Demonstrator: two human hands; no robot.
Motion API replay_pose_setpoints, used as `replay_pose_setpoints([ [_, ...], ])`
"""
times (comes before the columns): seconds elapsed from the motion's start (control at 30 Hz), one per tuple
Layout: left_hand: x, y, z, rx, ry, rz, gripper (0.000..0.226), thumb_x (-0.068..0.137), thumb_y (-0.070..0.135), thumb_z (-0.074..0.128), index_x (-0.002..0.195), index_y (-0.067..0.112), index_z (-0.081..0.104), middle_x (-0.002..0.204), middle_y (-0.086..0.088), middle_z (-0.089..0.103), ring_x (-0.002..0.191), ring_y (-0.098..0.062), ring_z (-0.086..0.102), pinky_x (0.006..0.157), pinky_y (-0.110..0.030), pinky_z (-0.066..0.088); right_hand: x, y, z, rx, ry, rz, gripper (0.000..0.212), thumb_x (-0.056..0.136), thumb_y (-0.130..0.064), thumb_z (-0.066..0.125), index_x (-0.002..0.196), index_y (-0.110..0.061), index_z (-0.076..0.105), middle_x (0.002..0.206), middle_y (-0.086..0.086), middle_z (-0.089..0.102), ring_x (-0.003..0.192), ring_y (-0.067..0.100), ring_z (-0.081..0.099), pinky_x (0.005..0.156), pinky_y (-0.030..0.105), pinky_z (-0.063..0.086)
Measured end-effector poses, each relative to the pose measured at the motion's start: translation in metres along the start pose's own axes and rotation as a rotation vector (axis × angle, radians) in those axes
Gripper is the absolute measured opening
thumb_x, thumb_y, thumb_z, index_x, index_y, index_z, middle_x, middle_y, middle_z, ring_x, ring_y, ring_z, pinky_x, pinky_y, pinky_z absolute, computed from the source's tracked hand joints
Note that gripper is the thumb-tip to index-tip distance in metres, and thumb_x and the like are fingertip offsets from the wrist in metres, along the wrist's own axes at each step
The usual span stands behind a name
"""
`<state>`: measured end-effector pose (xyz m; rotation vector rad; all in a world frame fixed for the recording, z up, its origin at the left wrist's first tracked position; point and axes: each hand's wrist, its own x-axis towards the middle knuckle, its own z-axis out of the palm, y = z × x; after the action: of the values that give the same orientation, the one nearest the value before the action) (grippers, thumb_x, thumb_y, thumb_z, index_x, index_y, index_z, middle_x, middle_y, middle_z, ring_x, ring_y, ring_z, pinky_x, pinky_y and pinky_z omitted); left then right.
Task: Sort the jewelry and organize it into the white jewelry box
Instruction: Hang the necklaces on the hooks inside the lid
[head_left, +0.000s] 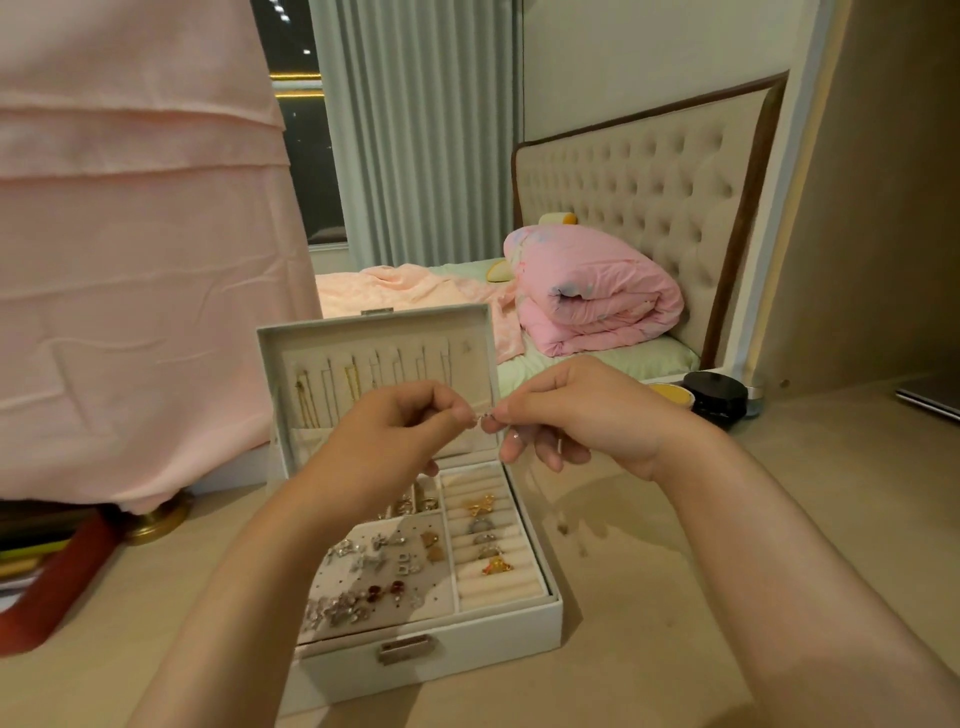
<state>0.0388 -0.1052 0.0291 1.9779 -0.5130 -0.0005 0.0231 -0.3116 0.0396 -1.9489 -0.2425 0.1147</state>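
Observation:
The white jewelry box (550, 621) stands open on the beige tabletop, lid upright. Necklaces (306, 397) hang inside the lid. Several earrings (363, 577) sit on the perforated left pad, and several rings (485, 538) are tucked in the padded rolls on the right. Above the box, my left hand (395, 431) and my right hand (576, 415) pinch a small silver piece of jewelry (480, 417) between their fingertips, one hand on each end. The piece is too small to tell what it is.
A pink cloth (140, 249) hangs at the left over a stand with a brass base (156, 522). A red object (57, 582) lies at the left table edge. Round black and yellow containers (719, 397) sit back right, a bed with pink bedding (592, 296) behind.

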Motion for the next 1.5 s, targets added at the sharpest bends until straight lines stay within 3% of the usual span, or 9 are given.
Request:
replay_pose_setpoints([
  [0.33, -0.017, -0.019, -0.053, -0.016, -0.034, 0.004, 0.015, 0.096, 0.023, 0.062, 0.087, 0.026, 0.075, 0.077, 0.012, 0.068, 0.07, -0.002, 0.059, 0.076, -0.029, 0.054, 0.004, -0.019, 0.05, 0.004, -0.004, 0.057, 0.016, 0.093, -0.023, 0.068, 0.097, -0.013, 0.079, 0.093, 0.003, 0.079, 0.059, 0.012, 0.057, 0.05, 0.022, 0.035],
  [0.6, -0.015, -0.033, -0.065, -0.007, -0.139, -0.105, 0.013, 0.093, 0.034, 0.063, 0.086, 0.029, 0.073, 0.068, 0.017, 0.063, 0.078, -0.01, 0.058, 0.081, -0.032, 0.048, 0.019, -0.027, 0.066, 0.063, 0.066, 0.01, 0.022, 0.099, -0.021, 0.058, 0.088, -0.015, 0.076, 0.081, 0.002, 0.075, 0.076, 0.015, 0.064, 0.074, 0.03, 0.048],
  [0.77, -0.014, -0.041, -0.068, -0.14, -0.186, -0.107, 0.015, 0.09, 0.032, 0.062, 0.087, 0.023, 0.074, 0.101, 0.005, 0.075, 0.104, -0.015, 0.069, 0.107, -0.042, 0.045, 0.023, -0.026, 0.075, 0.132, 0.036, -0.004, 0.022, 0.101, -0.016, 0.056, 0.089, -0.011, 0.074, 0.058, 0.002, 0.058, 0.061, 0.02, 0.061, 0.067, 0.03, 0.054],
  [0.87, -0.012, -0.044, -0.063, -0.343, -0.225, -0.118, 0.019, 0.101, 0.011, 0.052, 0.09, 0.012, 0.067, 0.097, -0.005, 0.074, 0.093, -0.026, 0.069, 0.098, -0.038, 0.052, 0.026, -0.022, 0.076, 0.209, 0.025, 0.012, 0.021, 0.101, -0.016, 0.057, 0.089, -0.011, 0.073, 0.055, 0.001, 0.048, 0.051, 0.019, 0.051, 0.062, 0.033, 0.053],
  [1.0, -0.012, -0.045, -0.06, -0.494, -0.307, -0.137, 0.02, 0.102, 0.011, 0.046, 0.1, 0.007, 0.065, 0.086, -0.01, 0.066, 0.078, -0.025, 0.062, 0.081, -0.033, 0.055, 0.027, -0.019, 0.073, 0.24, 0.043, 0.025, 0.02, 0.101, -0.018, 0.056, 0.091, -0.012, 0.072, 0.058, -0.001, 0.041, 0.046, 0.013, 0.037, 0.046, 0.027, 0.039],
  [1.1, -0.012, -0.044, -0.058, -0.368, -0.331, -0.123, 0.025, 0.103, 0.025, 0.048, 0.103, 0.012, 0.071, 0.083, -0.006, 0.067, 0.08, -0.024, 0.064, 0.088, -0.036, 0.053, 0.026, -0.019, 0.068, 0.172, 0.048, -0.002, 0.021, 0.102, -0.021, 0.055, 0.091, -0.016, 0.072, 0.059, -0.002, 0.044, 0.046, 0.01, 0.035, 0.043, 0.024, 0.028],
  [1.3, -0.01, -0.04, -0.058, -0.136, -0.249, -0.088, 0.018, 0.082, 0.043, 0.063, 0.082, 0.031, 0.076, 0.11, 0.005, 0.074, 0.113, -0.01, 0.065, 0.114, -0.045, 0.036, 0.025, -0.018, 0.065, 0.047, 0.006, -0.005, 0.025, 0.102, -0.019, 0.05, 0.084, -0.016, 0.066, 0.064, 0.002, 0.053, 0.046, 0.014, 0.043, 0.042, 0.024, 0.03],
  [1.4, -0.008, -0.045, -0.061, -0.275, -0.206, -0.081, 0.025, 0.097, 0.029, 0.057, 0.082, 0.018, 0.074, 0.096, -0.012, 0.073, 0.101, -0.02, 0.07, 0.11, -0.047, 0.044, 0.026, -0.015, 0.063, 0.0, 0.024, 0.028, 0.024, 0.102, -0.018, 0.047, 0.084, -0.014, 0.063, 0.063, 0.002, 0.053, 0.045, 0.014, 0.042, 0.042, 0.025, 0.031],
  [1.5, -0.009, -0.044, -0.062, -0.45, -0.229, -0.09, 0.026, 0.102, 0.016, 0.048, 0.081, 0.01, 0.062, 0.069, -0.006, 0.055, 0.069, -0.022, 0.058, 0.099, -0.048, 0.053, 0.025, -0.013, 0.058, -0.032, 0.03, 0.044, 0.023, 0.102, -0.019, 0.048, 0.086, -0.013, 0.063, 0.06, 0.0, 0.048, 0.046, 0.014, 0.037, 0.043, 0.025, 0.029],
])
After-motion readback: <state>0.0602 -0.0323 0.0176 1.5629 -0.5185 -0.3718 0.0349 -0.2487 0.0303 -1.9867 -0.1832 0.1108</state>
